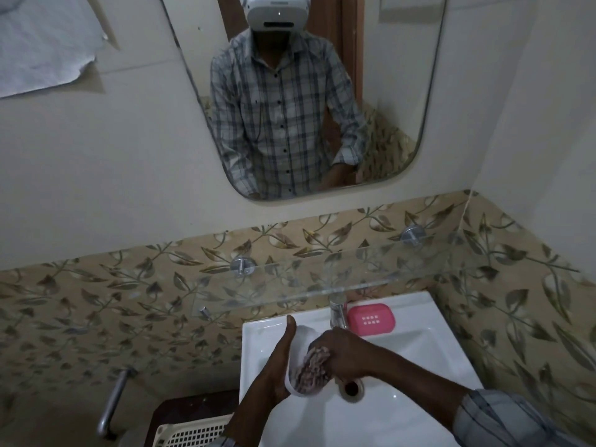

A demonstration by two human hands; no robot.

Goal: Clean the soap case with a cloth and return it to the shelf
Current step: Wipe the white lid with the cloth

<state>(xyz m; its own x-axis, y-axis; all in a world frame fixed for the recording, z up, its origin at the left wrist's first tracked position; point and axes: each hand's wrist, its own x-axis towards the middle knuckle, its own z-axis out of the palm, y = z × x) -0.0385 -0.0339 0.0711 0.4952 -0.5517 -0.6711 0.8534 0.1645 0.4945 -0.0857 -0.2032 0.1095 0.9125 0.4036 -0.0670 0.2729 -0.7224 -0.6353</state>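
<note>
1. Over the white sink (416, 359), both bare hands work together, a little left of the drain (352, 388).
2. The left hand (280, 366) grasps a white soap case part (298, 341); its thumb stands straight up along the part's left edge, and its fingers wrap round behind, where they cannot be seen.
3. This white part is smooth plastic with rounded corners, tilted up on its long side with the hollow facing right; only its upper corner and lower rim show past the hands.
4. The right hand (343, 354) is clenched round a bunched cloth (312, 369) and presses it into the hollow of the white part.
5. The cloth is a mottled pinkish grey with a nubby texture, and it covers most of the inside of the part.
6. A pink soap case piece (371, 319) lies flat on the sink's back ledge, just right of the chrome tap (338, 312); it is a rounded rectangle with two short rows of small slots in its middle.
7. A glass shelf (322, 279) juts from the leaf-patterned tiles above the sink, held on two round metal brackets, and nothing stands on it.
8. A mirror (403, 91) above shows the person in a checked shirt.
</note>
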